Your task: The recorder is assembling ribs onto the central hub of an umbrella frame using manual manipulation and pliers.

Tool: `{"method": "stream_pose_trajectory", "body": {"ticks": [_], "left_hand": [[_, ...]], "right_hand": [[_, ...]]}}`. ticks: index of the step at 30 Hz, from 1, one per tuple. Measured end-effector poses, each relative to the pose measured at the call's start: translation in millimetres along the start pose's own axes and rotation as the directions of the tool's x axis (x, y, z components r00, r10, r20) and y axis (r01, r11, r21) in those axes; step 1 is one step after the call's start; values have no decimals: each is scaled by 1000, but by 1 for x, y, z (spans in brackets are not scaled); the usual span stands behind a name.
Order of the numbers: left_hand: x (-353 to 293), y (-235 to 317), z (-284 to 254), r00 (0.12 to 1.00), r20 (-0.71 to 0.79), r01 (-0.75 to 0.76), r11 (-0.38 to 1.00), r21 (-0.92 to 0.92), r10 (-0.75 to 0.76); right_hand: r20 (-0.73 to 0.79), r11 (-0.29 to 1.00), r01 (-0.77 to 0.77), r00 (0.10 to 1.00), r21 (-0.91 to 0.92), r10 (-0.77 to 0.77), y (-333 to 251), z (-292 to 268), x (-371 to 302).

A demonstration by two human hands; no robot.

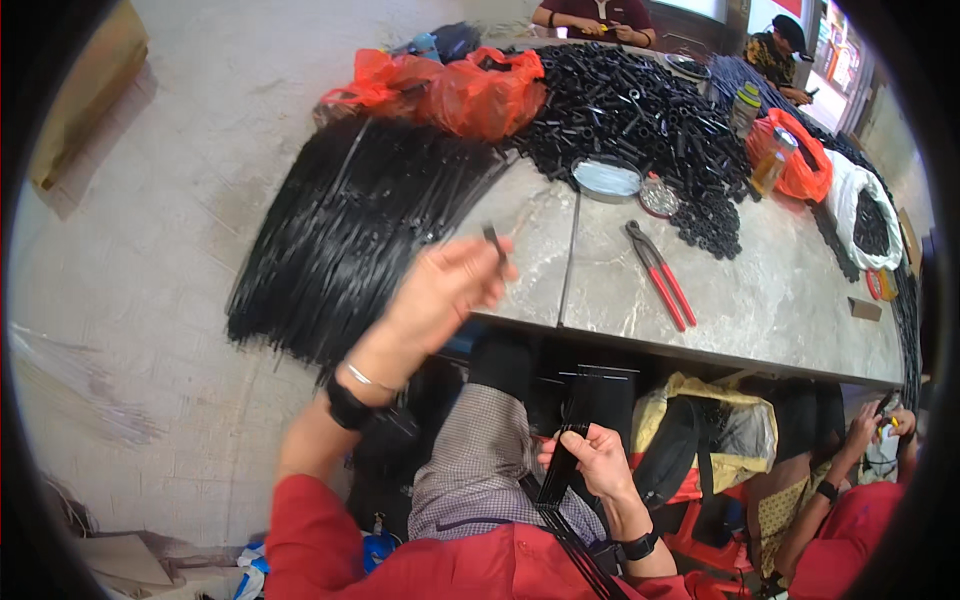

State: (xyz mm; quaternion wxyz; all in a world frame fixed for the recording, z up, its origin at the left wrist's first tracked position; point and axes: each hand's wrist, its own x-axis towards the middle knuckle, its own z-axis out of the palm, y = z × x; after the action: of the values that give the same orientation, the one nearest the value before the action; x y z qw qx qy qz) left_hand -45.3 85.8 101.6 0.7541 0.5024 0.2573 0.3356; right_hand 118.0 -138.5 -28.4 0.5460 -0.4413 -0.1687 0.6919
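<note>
Over the table's near edge, my left hand (450,285) is closed with a short black piece (494,245) sticking up between its fingers; blur hides its exact kind. Down at my lap, my right hand (597,462) grips a bundle of thin black rods (558,482), which runs down past my waist. A large heap of long black rods (350,215) lies left of my left hand and hangs over the table's edge. Red-handled pliers (662,275) rest on the grey stone-patterned table (620,310), right of my left hand.
Black tubes (635,105) are piled at the back, beside red plastic bags (480,95). A round dish (607,178), a tub of small metal parts (658,195), bottles (775,160) and a white sack (862,215) stand around. Co-workers sit opposite and at right. A yellow bag (745,425) is under the table.
</note>
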Motion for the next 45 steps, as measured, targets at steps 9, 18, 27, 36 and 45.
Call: {"method": "stream_pose_trajectory", "body": {"ticks": [9,18,27,36,45], "left_hand": [[-64,-119,6,987,69,158,909,-385,-142],[-83,-141,-17,988,78,151,864,-480,-130],[-76,-132,-22,987,100,155,919,-364,-127],[-38,-72,-11,999,16,39,948,315,-47],[22,-60,17,842,416,-122,630,767,-344]], "right_hand": [[66,974,-27,997,-223,42,-26,14,-20],[44,963,-102,992,-248,116,7,40,-5],[46,966,-95,993,-240,109,8,41,-3],[45,956,-102,992,-274,119,6,41,2],[68,957,-97,990,-274,120,6,38,2]]}}
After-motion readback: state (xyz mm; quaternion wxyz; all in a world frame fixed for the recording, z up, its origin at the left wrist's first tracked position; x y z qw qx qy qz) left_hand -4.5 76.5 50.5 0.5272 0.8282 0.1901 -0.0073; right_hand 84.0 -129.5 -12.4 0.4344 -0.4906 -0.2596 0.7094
